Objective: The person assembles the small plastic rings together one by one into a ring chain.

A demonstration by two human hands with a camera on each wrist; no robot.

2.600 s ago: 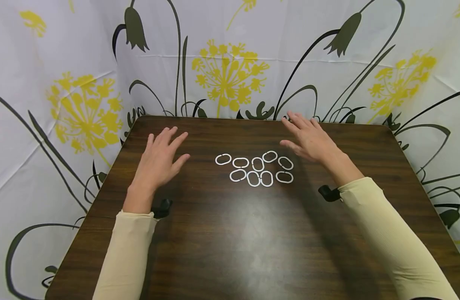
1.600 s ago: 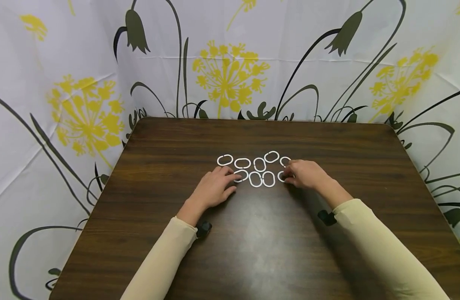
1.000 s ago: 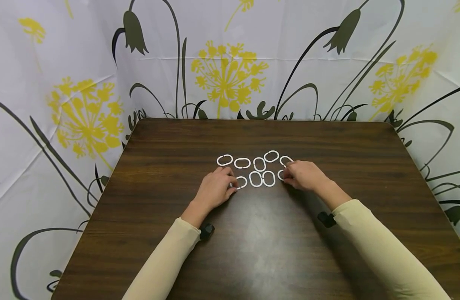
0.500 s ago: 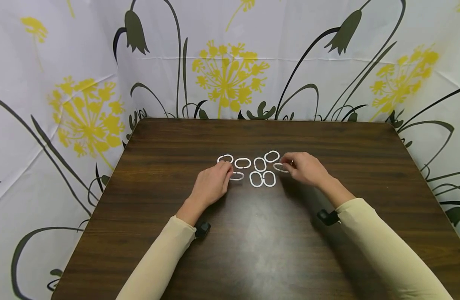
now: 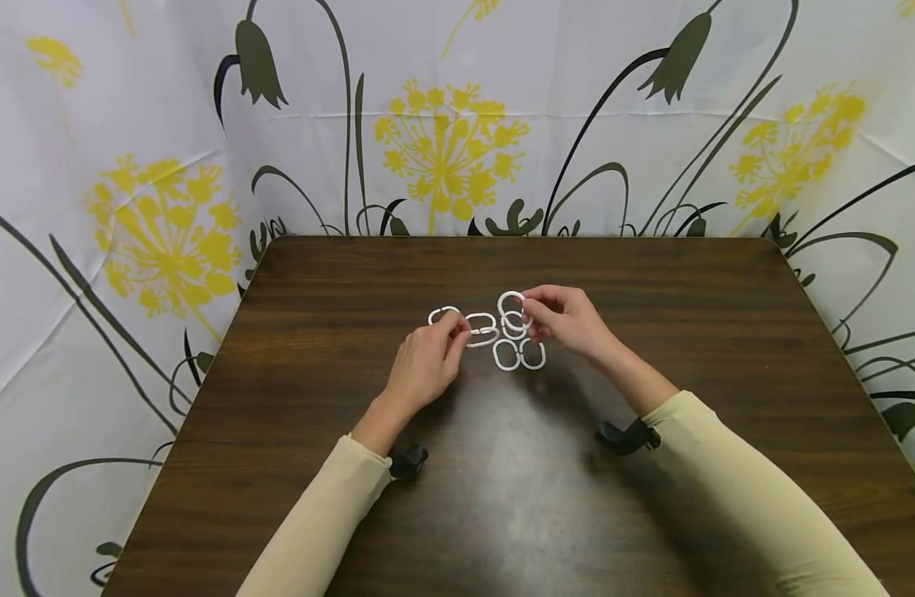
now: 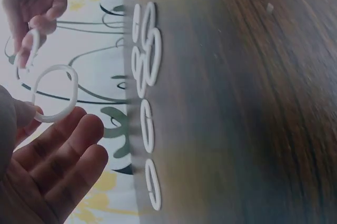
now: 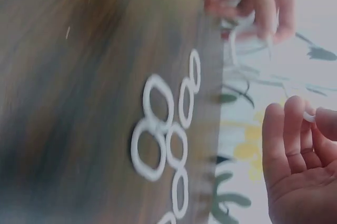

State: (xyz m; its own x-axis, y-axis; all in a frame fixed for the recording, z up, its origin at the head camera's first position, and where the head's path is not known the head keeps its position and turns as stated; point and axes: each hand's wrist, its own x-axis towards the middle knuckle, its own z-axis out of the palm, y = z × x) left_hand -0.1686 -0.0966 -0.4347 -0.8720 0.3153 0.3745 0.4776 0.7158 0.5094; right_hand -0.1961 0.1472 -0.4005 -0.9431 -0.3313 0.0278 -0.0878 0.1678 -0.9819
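My left hand [image 5: 423, 361] pinches a white oval shower curtain ring [image 6: 74, 88] between thumb and forefinger, the other fingers loosely spread behind it. In the head view that ring overlaps one lying on the table. To the right, my right hand [image 5: 573, 319] holds up another white ring [image 5: 501, 308] by its side, above the group. In the right wrist view most of this ring is hidden by the thumb and fingertips. Several more rings lie flat between and below the hands, among them a touching pair, a left ring [image 5: 496, 356] and a right ring [image 5: 543, 355].
A dark wood-grain table [image 5: 502, 497] carries the rings. Behind it hangs a white curtain [image 5: 569, 50] with yellow and grey-green flowers. Another ring [image 5: 432, 315] lies beside my left fingertips. Black wrist cameras sit at both cuffs, including the left camera [image 5: 408, 461].
Both hands came down from over the table, and each picked up a ring. In the last half second the right hand moved left and raised its ring; the left hand's ring shifted slightly right.
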